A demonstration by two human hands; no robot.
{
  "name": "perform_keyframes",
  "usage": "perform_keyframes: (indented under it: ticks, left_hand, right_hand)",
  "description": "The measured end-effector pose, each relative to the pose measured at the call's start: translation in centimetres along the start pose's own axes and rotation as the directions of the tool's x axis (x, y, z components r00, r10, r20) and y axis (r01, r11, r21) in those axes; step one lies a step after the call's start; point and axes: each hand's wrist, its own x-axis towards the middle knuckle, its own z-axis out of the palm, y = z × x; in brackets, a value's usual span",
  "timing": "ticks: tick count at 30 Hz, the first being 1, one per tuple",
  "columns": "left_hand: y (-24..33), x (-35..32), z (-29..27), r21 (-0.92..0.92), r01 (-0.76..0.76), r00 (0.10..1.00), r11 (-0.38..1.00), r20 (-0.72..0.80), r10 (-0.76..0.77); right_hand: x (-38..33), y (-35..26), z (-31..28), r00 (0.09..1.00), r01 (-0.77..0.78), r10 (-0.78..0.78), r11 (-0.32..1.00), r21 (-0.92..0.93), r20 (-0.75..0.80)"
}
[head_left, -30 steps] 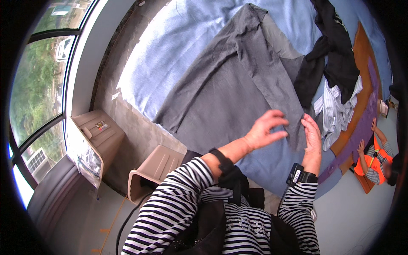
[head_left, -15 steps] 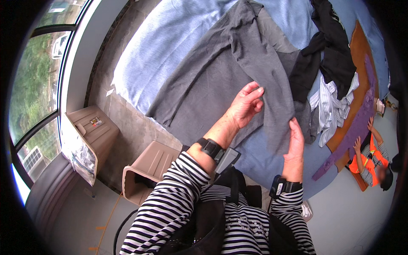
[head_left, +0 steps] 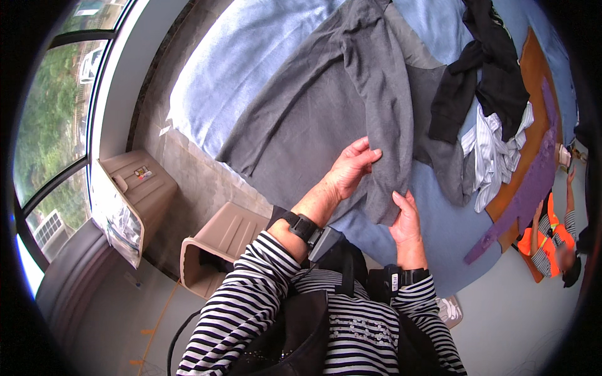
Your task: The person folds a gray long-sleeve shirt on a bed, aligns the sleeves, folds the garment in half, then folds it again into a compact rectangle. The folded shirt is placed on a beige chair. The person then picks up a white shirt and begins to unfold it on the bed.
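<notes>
A dark grey long-sleeved top (head_left: 301, 106) lies spread over the blue-covered bed, one sleeve running toward me. Thumb and fingers of my left hand (head_left: 352, 168) are closed on that sleeve's left edge. My right hand (head_left: 406, 222) pinches the sleeve's right side lower down, close to its end. Between the two hands the sleeve hangs in soft folds. The fabric's far end runs up to the top of the view, and its other sleeve stretches out at the left.
Black clothing (head_left: 498, 88) and a striped white garment (head_left: 495, 150) lie to the right, beside brown cloth and a purple garment (head_left: 527, 188). Another person in an orange vest (head_left: 549, 241) works at far right. Two beige bins (head_left: 219, 241) stand at left near the window.
My right hand has moved left, bringing the sleeve's end with it and narrowing the sleeve. My left hand has dropped slightly toward me. The other person's arms have shifted.
</notes>
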Motion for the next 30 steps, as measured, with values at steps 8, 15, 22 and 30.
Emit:
perform_keyframes:
  ticks: [8, 15, 22, 30]
  left_hand:
    - [-0.6, -1.1, 0.1, 0.316, -0.162, 0.965, 0.935, -0.146, 0.216]
    - [-2.6, -3.5, -3.9, 0.291, -0.156, 0.885, 0.944, -0.383, 0.264]
    - [-4.0, -4.2, -6.5, 0.413, -0.025, 0.874, 0.91, -0.433, 0.221]
    - [-5.2, -5.3, -8.6, 0.34, -0.153, 0.917, 0.928, -0.302, 0.262]
  right_hand:
    - [0.1, 3.0, -1.2, 0.995, -0.095, 0.096, 0.995, 0.014, -0.029]
    - [-0.1, 6.6, -2.5, 0.985, -0.162, 0.163, 0.987, 0.019, -0.065]
    - [0.7, 10.0, -3.7, 0.962, -0.272, 0.268, 0.959, -0.08, -0.058]
    - [1.0, 11.3, -5.2, 0.928, -0.363, 0.372, 0.919, -0.156, 0.031]
